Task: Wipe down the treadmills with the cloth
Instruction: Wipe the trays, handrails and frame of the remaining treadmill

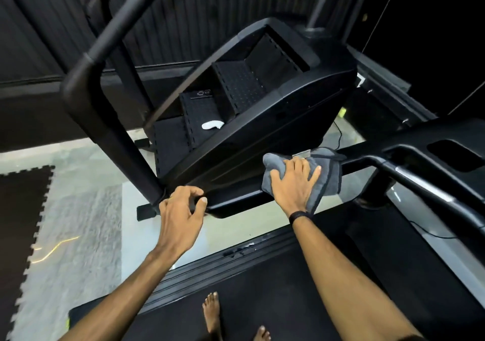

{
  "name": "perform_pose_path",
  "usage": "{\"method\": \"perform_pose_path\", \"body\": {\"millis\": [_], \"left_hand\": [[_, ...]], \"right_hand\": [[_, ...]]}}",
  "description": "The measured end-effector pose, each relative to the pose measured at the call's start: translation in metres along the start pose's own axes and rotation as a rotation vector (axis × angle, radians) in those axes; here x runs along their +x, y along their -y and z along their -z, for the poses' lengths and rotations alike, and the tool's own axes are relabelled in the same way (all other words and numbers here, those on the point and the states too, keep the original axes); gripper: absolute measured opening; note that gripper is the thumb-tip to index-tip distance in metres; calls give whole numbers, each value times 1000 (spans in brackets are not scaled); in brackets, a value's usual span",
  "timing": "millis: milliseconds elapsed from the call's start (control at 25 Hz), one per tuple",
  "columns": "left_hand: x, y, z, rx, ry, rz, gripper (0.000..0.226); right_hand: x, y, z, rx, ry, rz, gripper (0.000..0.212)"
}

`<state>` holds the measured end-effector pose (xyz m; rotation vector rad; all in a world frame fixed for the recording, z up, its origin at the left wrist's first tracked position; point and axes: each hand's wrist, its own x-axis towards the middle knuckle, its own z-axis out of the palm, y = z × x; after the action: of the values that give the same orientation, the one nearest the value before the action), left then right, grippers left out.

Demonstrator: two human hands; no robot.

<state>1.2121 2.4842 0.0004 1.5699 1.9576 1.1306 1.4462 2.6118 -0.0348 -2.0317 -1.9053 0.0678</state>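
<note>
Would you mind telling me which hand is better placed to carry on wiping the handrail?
The right hand: it presses the grey microfibre cloth flat onto the black treadmill handrail. The left hand only grips the rail's end.

We see both forearms bare, no sleeves reaching them. On the right wrist sits a narrow black band (299, 216). Our feet (212, 312) at the near edge are bare too.
</note>
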Motion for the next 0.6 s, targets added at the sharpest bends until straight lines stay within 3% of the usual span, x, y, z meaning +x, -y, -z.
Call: {"method": "perform_pose_path", "body": {"millis": [160, 280, 480, 600], "left_hand": [[3, 15, 18, 0, 55, -10, 13], [18, 28, 31, -23, 124, -75, 16], [50, 71, 70, -53, 262, -233, 8], [56, 90, 75, -107, 373, -269, 18]], "right_hand": [[-17, 19, -2, 21, -39, -79, 40], [-24, 33, -6, -3, -52, -102, 48], [-55, 102, -22, -35, -92, -127, 54], [-81, 145, -29, 0, -84, -132, 50]]}}
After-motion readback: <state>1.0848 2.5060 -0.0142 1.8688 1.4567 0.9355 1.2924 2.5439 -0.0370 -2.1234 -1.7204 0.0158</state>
